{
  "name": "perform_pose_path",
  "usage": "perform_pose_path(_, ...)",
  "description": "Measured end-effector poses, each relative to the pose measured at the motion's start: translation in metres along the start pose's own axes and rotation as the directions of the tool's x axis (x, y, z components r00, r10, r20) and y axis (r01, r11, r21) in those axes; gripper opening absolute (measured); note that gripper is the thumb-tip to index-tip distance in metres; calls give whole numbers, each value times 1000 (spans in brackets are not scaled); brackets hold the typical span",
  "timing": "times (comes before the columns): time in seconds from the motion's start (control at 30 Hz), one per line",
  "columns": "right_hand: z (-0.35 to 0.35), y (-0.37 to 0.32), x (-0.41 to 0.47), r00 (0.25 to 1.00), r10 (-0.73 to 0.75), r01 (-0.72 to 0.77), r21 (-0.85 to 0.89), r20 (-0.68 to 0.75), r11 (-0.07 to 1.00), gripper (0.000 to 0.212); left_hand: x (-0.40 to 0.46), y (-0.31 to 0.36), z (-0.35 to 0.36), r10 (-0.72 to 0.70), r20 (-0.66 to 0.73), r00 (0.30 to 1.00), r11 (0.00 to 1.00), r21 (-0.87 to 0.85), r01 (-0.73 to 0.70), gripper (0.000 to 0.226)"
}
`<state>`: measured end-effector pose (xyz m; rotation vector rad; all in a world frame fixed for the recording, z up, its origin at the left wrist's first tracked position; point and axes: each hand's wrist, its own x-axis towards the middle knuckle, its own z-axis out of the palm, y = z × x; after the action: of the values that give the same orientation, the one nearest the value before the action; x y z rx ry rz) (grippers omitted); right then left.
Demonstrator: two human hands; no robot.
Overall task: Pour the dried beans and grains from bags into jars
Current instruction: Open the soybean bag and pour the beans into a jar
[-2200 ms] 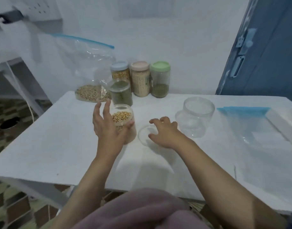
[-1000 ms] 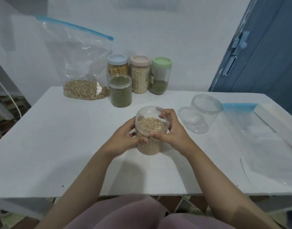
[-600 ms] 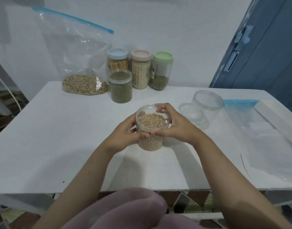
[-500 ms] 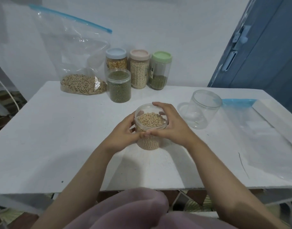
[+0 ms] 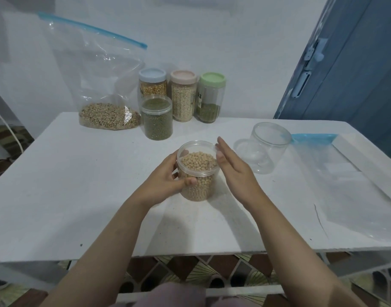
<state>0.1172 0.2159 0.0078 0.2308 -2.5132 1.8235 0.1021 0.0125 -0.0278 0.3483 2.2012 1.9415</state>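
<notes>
Both forearms are bare (no sleeves, watch or rings showing); a mauve-pink garment point(image 5: 179, 294) covers the lap.

A white rectangular table point(image 5: 68, 185) stands against the wall. Near its middle sits a clear plastic jar of pale round beans point(image 5: 198, 171), the left hand point(image 5: 165, 180) gripping its left side and the right hand point(image 5: 232, 169) just beside its right side, fingers straight. Right of it stands an empty clear plastic jar point(image 5: 267, 147), with a flat clear zip bag point(image 5: 345, 180) lying further right. At the back left, a clear zip bag holding grain point(image 5: 101, 96) leans upright. To its right stands a clear jar of green beans point(image 5: 157, 118); behind that, three lidded jars point(image 5: 182, 96) stand in a row along the wall.
</notes>
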Motion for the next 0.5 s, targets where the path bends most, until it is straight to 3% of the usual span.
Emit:
perform_pose_path(0.1,-3,5,-2,976,-64,61,-22,-209,998,31,-1,0,-1,4,19,1000,1000,-7,-4,77)
perform_pose_path(0.17,-9,4,-1,961,-122,97,-110,-248,989,25,-1,0,-1,11,29,1000,1000,-9,-11,77)
perform_pose_path(0.2,-12,3,2,972,-139,109,-161,-187,981,30,-1,0,-1,13,31,999,1000,-15,-12,78)
perform_pose_path(0.27,-17,1,12,993,-87,107,-271,86,957,51,-1,1,-1,4,32,999,999,-44,-2,79)
perform_pose_path(0.33,-19,-1,22,944,-4,119,-331,330,936,67,0,0,-1,-2,37,999,998,-59,4,74)
perform_pose_path(0.37,-20,0,25,926,-6,133,-310,378,941,71,0,0,-1,-2,36,999,999,-51,4,72)
perform_pose_path(0.43,-19,3,26,933,-82,172,-234,351,957,71,-1,-2,0,7,14,1000,1000,-27,-6,74)
perform_pose_path(0.5,-11,12,19,962,-160,202,-186,221,961,68,-2,-3,2,26,-28,999,1000,12,-25,81)
